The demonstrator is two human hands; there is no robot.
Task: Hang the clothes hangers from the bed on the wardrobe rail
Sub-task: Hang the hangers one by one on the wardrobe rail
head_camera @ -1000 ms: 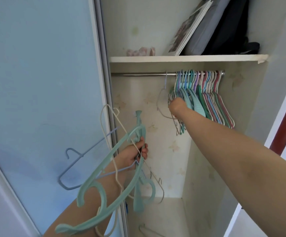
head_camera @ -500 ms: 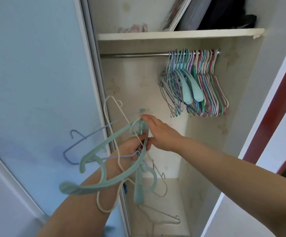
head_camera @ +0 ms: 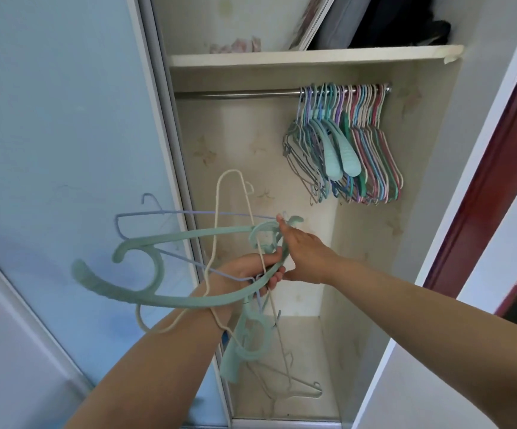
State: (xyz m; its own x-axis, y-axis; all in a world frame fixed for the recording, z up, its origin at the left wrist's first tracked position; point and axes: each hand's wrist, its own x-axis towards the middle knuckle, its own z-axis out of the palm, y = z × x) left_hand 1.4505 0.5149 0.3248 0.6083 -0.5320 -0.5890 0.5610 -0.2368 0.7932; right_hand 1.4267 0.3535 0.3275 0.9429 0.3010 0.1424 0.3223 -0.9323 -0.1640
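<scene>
Right hand (head_camera: 305, 253), back from the rail (head_camera: 238, 95) at upper centre, now pinches the teal hanger's hook (head_camera: 292, 220); left hand (head_camera: 252, 269) grips the bundle (head_camera: 170, 274). Next hanging imminent.

two bare forearms, no sleeves in view on either. left hand (head_camera: 251, 270) and right hand (head_camera: 305, 258) bare too: no gloves, no rings, no watch or band at the wrists. short, unpainted nail showing on one right fingertip (head_camera: 279, 217). nothing else of the person in view.
</scene>
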